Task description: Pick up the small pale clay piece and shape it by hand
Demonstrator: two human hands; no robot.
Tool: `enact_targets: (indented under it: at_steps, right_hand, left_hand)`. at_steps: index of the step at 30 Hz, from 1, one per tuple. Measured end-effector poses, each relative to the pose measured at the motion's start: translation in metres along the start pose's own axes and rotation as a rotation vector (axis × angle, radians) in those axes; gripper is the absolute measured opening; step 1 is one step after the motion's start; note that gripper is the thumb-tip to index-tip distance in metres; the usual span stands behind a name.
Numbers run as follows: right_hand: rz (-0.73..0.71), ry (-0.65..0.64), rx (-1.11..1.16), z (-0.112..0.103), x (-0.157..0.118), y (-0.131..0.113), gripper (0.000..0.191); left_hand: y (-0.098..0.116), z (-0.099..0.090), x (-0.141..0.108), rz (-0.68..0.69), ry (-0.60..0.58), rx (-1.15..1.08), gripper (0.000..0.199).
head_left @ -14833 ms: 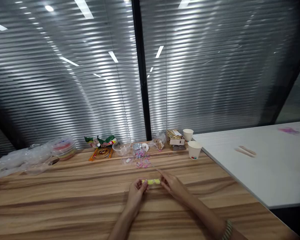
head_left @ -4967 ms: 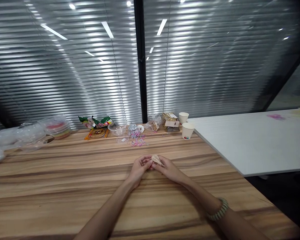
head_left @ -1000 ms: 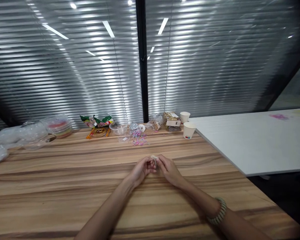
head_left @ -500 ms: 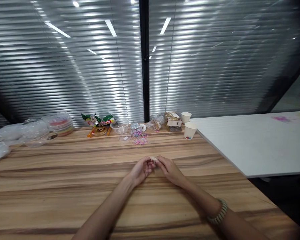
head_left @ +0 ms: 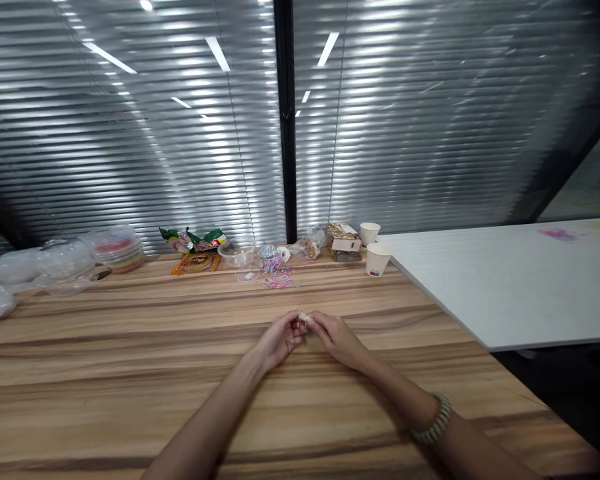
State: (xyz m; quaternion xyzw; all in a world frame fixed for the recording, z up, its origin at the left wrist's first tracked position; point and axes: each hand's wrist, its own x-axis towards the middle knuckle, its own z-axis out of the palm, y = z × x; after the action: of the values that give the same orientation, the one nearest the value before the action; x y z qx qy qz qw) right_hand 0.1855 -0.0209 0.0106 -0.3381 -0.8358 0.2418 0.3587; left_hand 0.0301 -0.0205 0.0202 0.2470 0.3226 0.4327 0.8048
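Note:
Between my fingertips is a small pale, cream-coloured piece (head_left: 305, 318), too small to tell its kind. My left hand (head_left: 281, 340) is closed on its left side, fingers curled and palm partly turned up. From the right, my right hand (head_left: 338, 339) pinches the same piece with thumb and fingers. Both hands are just above or resting on the wooden table (head_left: 145, 373); I cannot tell which. A beaded bracelet (head_left: 434, 420) circles my right wrist. Beyond the hands lies a scatter of pink and purple paper clips or similar small loops (head_left: 280, 282).
Along the back stand two paper cups (head_left: 378, 259), a small box (head_left: 345, 240), a clear plastic bowl (head_left: 237, 255) and a green snack packet (head_left: 200, 241). Stacked plastic containers (head_left: 117, 249) and clear bags (head_left: 17, 265) sit at left. A white table (head_left: 510, 287) adjoins on the right.
The whole view has shifted slightly. My hands keep nearly the same pose around the pale piece, which appears turned a little between the fingertips.

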Motion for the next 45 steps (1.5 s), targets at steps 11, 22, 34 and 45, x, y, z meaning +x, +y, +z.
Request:
enact_targets:
  at_steps: [11,22,34,45]
  right_hand:
    - [0.003,-0.034,0.006,-0.002,-0.001,-0.001,0.024]
    - [0.007,-0.046,-0.023,-0.002,-0.002,0.0,0.022]
    - [0.023,-0.063,-0.069,-0.001,-0.002,0.001,0.02]
    - [0.036,-0.083,-0.103,-0.001,-0.003,0.004,0.022]
  left_hand:
    - [0.001,-0.001,-0.001,-0.008,0.004,0.017,0.01]
    - [-0.001,-0.004,0.0,0.026,-0.01,0.027,0.007]
    - [-0.003,-0.008,0.002,0.048,-0.006,0.06,0.006]
    - [-0.004,-0.011,0.004,0.066,-0.049,0.068,0.006]
